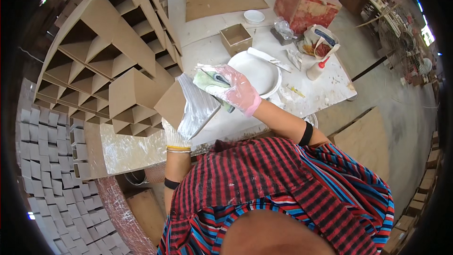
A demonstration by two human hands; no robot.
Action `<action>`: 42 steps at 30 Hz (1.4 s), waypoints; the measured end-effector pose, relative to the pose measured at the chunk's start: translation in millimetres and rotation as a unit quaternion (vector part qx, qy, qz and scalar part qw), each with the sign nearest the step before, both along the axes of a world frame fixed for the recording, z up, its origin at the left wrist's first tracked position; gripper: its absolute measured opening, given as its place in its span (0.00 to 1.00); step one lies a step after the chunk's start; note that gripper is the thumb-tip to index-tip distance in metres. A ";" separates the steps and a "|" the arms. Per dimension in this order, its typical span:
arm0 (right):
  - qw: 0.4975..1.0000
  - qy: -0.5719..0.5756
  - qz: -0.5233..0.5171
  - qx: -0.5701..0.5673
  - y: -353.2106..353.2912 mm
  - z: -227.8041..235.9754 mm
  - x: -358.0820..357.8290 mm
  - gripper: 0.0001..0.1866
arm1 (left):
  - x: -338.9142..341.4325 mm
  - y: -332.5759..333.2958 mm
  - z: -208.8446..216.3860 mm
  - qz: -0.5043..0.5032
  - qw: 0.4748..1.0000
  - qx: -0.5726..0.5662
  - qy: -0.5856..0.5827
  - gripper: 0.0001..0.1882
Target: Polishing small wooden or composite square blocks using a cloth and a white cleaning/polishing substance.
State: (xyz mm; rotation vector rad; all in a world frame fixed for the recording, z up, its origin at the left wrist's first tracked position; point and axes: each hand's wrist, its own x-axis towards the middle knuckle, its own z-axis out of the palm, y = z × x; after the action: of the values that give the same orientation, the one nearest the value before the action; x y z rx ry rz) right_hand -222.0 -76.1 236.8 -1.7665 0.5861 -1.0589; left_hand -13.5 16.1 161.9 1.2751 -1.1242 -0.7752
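In front of me is a small brown cardboard box [168, 102], tilted, with white paste streaked down its right face. My left hand [175, 135], in a white knit glove, supports it from below; its fingers are hidden by the box. Beside the pasted face, my right hand [236, 89] wears a pink and pale green glove smeared with white. Its fingers are curled closed, and what they hold is too covered to make out. Just behind it stands a round white basin [276, 78] of white paste, with a flat white-smeared strip [266, 58] across its rim.
Stacked brown boxes [118, 52] rise on the left, above rows of pale boxes [52, 160]. Across the white table [207, 33] are an open square box [236, 39], a white bowl [254, 16], a red-tipped bottle [317, 69], a bag [318, 42] and a reddish crate [304, 7].
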 end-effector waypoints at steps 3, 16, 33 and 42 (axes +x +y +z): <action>0.999 -0.043 0.004 -0.001 -0.8 15.3 -7.4 0.23 | -19.9 1.2 26.0 -0.049 0.922 -0.038 0.383 0.18; 0.915 0.136 0.073 -0.372 -46.8 44.6 29.2 0.26 | -37.3 -17.3 39.0 -0.063 0.942 0.032 0.328 0.18; 0.924 0.208 0.101 -0.304 -52.0 66.8 44.0 0.23 | -25.2 -23.5 13.6 -0.116 0.884 0.096 0.442 0.18; 0.913 0.155 0.143 -0.349 -56.0 45.7 55.8 0.22 | -15.0 -32.0 27.7 -0.030 0.910 0.135 0.390 0.21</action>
State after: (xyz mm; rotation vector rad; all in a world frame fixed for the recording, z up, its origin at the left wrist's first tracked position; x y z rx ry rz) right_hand -166.2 -132.1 282.5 -2.5870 0.1075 -0.8314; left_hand -28.5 -15.9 189.6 0.9905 -0.4091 -1.3679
